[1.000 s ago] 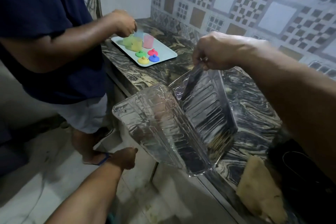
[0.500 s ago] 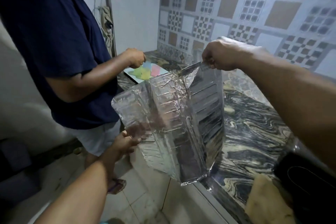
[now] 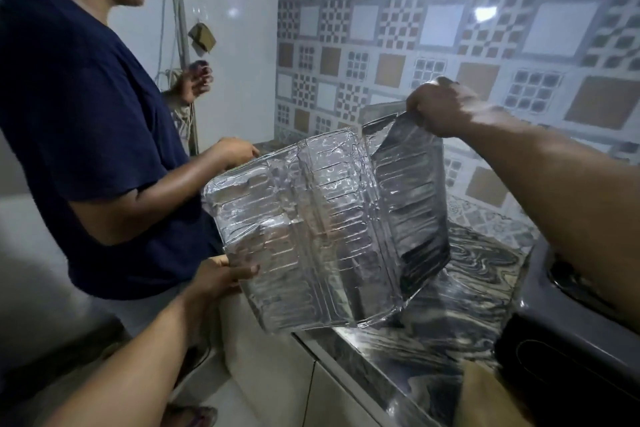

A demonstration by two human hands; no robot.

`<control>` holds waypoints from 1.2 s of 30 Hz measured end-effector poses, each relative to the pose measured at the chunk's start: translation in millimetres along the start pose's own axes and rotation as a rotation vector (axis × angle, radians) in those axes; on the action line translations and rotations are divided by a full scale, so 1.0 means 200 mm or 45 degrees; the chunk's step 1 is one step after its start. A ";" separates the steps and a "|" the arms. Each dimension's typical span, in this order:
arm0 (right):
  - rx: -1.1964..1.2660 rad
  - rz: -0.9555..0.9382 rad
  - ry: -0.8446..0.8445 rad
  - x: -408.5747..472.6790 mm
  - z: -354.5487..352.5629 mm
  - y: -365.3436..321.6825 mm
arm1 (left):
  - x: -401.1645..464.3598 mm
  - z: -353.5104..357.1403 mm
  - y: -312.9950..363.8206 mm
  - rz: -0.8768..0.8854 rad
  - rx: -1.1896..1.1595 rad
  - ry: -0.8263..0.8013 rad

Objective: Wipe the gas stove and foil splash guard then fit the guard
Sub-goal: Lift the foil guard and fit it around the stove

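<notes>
Foil, ribbed and crinkled, fills the middle of the view: the foil splash guard [image 3: 325, 229] is held up in the air above the front edge of the marbled counter [image 3: 485, 260], partly unfolded, its panels bent at an angle to each other. The right hand [image 3: 441, 107], at about one o'clock from the guard's middle, pinches the top corner of the darker right-hand panel with curled fingers. The left hand [image 3: 221, 279], at about eight o'clock, grips the lower left edge, thumb on the front face. The gas stove [image 3: 568, 350] sits dark at four o'clock, on the counter, partly behind the right forearm. A tan cloth [image 3: 485, 395] lies at five o'clock by the stove's front. Another person in a navy shirt [image 3: 86, 135] stands at nine o'clock. Patterned tiles [image 3: 398, 55] cover the wall behind.
</notes>
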State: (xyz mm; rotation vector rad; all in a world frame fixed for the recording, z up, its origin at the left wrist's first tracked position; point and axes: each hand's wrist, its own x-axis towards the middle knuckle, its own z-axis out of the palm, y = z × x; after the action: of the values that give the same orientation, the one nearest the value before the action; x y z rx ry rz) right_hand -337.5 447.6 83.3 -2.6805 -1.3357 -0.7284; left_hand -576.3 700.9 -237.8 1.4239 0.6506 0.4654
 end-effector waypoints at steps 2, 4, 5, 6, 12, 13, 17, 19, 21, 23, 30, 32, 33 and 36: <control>-0.101 0.024 -0.001 0.01 -0.03 0.04 | 0.01 0.05 0.08 0.003 -0.030 0.043; -0.150 0.050 0.008 0.01 -0.07 0.09 | 0.02 0.08 0.17 0.035 -0.084 0.071; -0.190 0.052 0.017 0.01 -0.09 0.11 | 0.02 0.10 0.20 0.052 -0.120 0.065; -0.211 0.049 0.052 0.01 -0.10 0.13 | 0.03 0.13 0.24 0.067 -0.163 0.061; -0.276 0.115 0.121 0.02 -0.17 0.30 | 0.09 0.23 0.41 0.143 -0.337 0.045; -0.292 0.116 0.128 0.01 -0.19 0.32 | 0.10 0.25 0.44 0.131 -0.372 -0.001; -0.310 0.118 0.171 -0.01 -0.22 0.37 | 0.15 0.33 0.58 0.144 -0.538 -0.076; -0.313 0.132 0.172 -0.01 -0.23 0.40 | 0.18 0.38 0.63 0.131 -0.583 -0.057; -0.312 0.155 0.199 -0.02 -0.24 0.42 | 0.21 0.40 0.65 0.127 -0.626 -0.044; -0.298 0.190 0.226 -0.03 -0.25 0.44 | 0.23 0.44 0.69 0.132 -0.643 -0.023; -0.269 0.271 0.281 -0.02 -0.27 0.60 | 0.27 0.61 0.79 0.243 -0.671 0.042; -0.295 0.265 0.322 -0.03 -0.26 0.65 | 0.27 0.67 0.81 0.249 -0.678 0.066; -0.316 0.263 0.355 -0.03 -0.26 0.68 | 0.29 0.71 0.82 0.258 -0.678 0.079; -0.367 0.294 0.427 -0.02 -0.28 0.75 | 0.31 0.82 0.86 0.317 -0.662 0.074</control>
State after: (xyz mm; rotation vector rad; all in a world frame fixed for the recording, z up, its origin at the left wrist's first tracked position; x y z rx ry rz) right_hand -245.4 336.6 155.3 -2.6857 -0.8827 -1.3529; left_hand -407.1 636.5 -71.2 0.9987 0.3594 0.8100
